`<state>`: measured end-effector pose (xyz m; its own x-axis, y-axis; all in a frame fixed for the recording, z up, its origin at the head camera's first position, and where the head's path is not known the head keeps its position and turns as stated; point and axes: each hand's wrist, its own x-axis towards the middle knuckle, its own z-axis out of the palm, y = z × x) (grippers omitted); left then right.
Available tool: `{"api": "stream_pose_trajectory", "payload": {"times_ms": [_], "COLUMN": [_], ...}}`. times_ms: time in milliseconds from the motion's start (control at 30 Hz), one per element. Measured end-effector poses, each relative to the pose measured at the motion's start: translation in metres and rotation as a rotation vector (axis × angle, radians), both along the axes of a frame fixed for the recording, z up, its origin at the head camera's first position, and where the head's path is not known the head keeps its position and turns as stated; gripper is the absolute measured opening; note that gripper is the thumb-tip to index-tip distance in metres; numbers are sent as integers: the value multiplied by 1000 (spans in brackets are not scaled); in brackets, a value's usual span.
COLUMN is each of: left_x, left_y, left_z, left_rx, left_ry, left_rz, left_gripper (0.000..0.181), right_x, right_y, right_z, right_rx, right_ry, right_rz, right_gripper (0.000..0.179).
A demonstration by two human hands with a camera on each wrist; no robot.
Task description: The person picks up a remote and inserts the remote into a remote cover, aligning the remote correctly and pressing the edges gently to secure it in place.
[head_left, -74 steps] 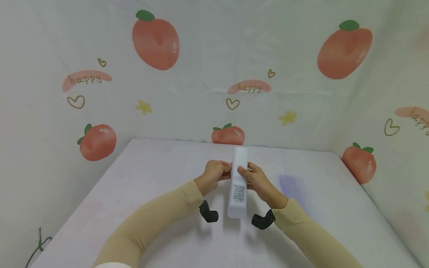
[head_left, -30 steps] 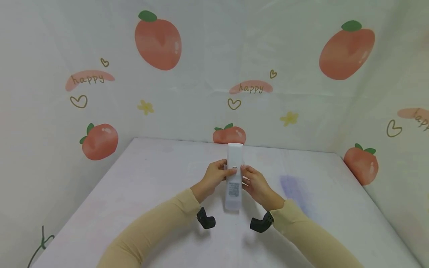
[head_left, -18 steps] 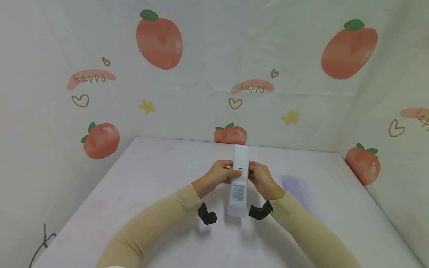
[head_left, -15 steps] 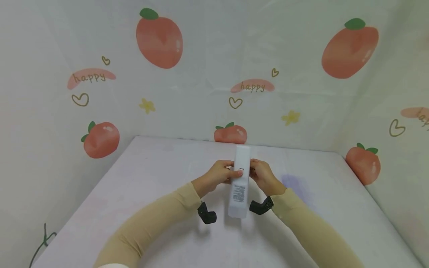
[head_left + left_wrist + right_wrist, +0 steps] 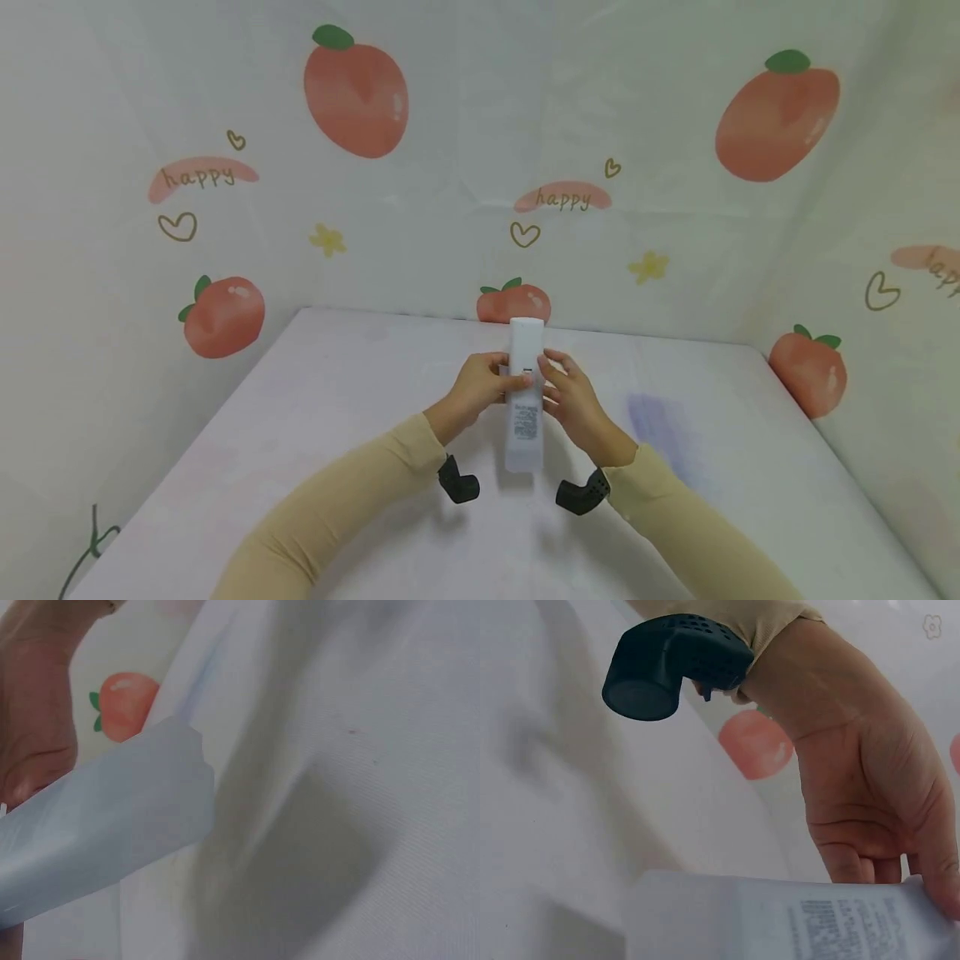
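A long white device (image 5: pixel 524 425) with a frosted, translucent near end, a small dark slot and a block of printed text is held off the table. My left hand (image 5: pixel 476 385) grips its left side, thumb laid across the printed face by the slot. On the other side my right hand (image 5: pixel 576 402) holds the right edge between thumb and fingers, some fingertips hidden behind it. The left wrist view catches the device's frosted end (image 5: pixel 157 795) and the right hand (image 5: pixel 37 720). In the right wrist view the left hand (image 5: pixel 870 780) is seen above the printed text (image 5: pixel 847 930).
The white table (image 5: pixel 360 500) has a purple smudge (image 5: pixel 662 425) to the right. Behind it hangs a white curtain (image 5: pixel 450 167) printed with red fruit. A black wrist camera (image 5: pixel 459 483) sits on the left wrist, another black wrist camera (image 5: pixel 583 495) on the right.
Over the last half second the device has shifted slightly left and away. My right thumb, hidden then, now shows at its right edge; the left thumb stays on the face.
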<state>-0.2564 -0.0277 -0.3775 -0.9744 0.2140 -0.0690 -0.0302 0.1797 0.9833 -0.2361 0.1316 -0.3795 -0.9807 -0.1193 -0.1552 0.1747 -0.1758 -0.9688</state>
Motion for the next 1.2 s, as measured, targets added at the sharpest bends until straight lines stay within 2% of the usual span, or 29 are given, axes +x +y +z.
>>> {"api": "stream_pose_trajectory", "payload": {"times_ms": [100,200,333,433,567,733,833,933,1100,1200], "left_x": [4,7,8,7,7,8,8,7,0,-4], "left_y": [0,1,0,-2,-1,6,10,12,12,12], "left_z": [0,-1,-2,-3,-8,-14,-14,-13,-8,-5], "left_rx": [-45,-58,50,129,149,222,247,247,212,184], "left_ry": [20,31,12,-34,-98,-100,-114,-144,-188,-179], "left_rz": [-20,-48,-14,14,22,115,176,210,202,198], "left_gripper": [41,46,64,52,26,9,11,11,12,13], "right_x": [1,1,-1,-3,-6,-7,-7,-4,1,3], "right_y": [1,4,9,11,12,12,12,12,11,10], "right_z": [-1,-1,-2,-2,-2,-2,-1,0,1,2], "right_rx": [53,105,95,62,77,165,205,242,294,314], "right_ry": [-1,3,3,-1,10,17,25,43,66,81], "right_rz": [57,76,38,16,32,100,128,152,177,187], "right_gripper": [45,44,45,47,51,54,54,53,49,52]}}
